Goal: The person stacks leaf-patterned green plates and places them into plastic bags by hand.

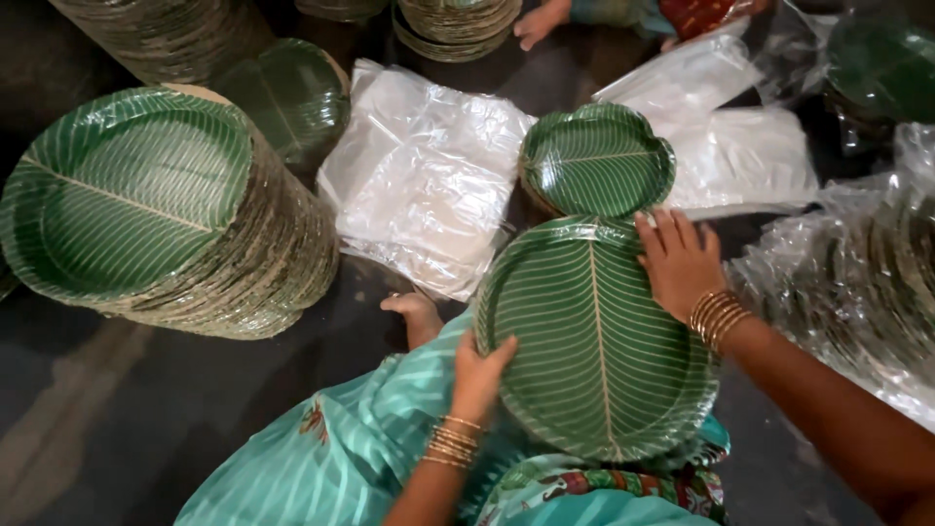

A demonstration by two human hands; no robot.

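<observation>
A stack of round green leaf-patterned paper plates (594, 336) rests on my lap. My left hand (479, 375) grips its near left rim, thumb on top. My right hand (677, 261) lies flat on the far right rim, fingers spread over the edge. Both wrists carry gold bangles. Just beyond the stack sits a smaller scalloped green plate pile (596, 159).
A tall pile of big green plates (146, 205) stands at the left, more piles behind it. Clear plastic bags (424, 175) lie on the dark floor in the middle, wrapped plate packs (857, 282) at the right. Another person's hand (538, 21) shows at the top.
</observation>
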